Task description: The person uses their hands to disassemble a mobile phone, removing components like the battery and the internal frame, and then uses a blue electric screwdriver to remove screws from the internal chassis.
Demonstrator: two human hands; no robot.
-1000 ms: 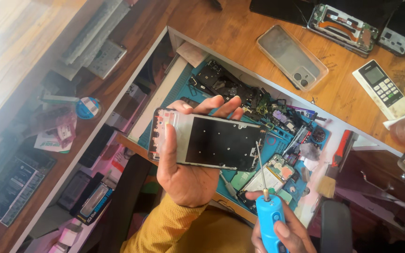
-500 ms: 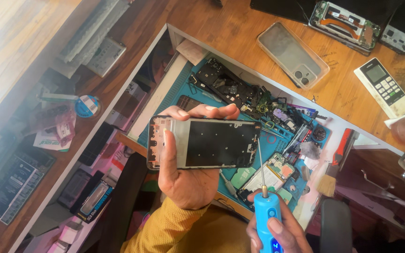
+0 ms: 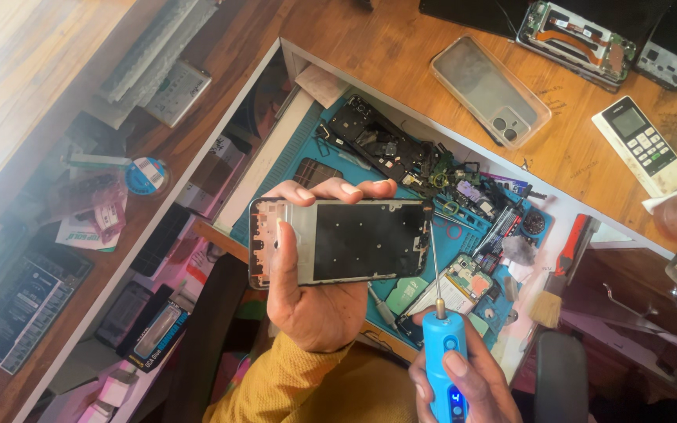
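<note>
1. Nearest, at 6 o'clock, the right hand (image 3: 464, 384) has its grip closed round a blue electric screwdriver (image 3: 444, 368); its thin bit rises to the right edge of the phone frame (image 3: 338, 241).
2. The left hand (image 3: 315, 298) holds the phone frame flat at the centre, grip wrapped tight: thumb on the near face, fingertips (image 3: 342, 188) curled over the far long edge.
3. Beneath lies a blue work mat (image 3: 291, 157) in an open drawer, crowded with loose phone parts (image 3: 401, 153) and a green circuit board (image 3: 460, 286).
4. At 3 o'clock a red-handled tool (image 3: 573, 243) lies at the drawer's right side.
5. Farther, on the wooden surface (image 3: 401, 47) at 1 o'clock, lie a clear phone case (image 3: 489, 92) and a white remote (image 3: 642, 145), well apart.
6. At 12 to 1 o'clock, at the far edge, lies an opened phone (image 3: 577, 35).
7. At 9 o'clock, a cluttered side shelf (image 3: 80, 204) holds small packages.
</note>
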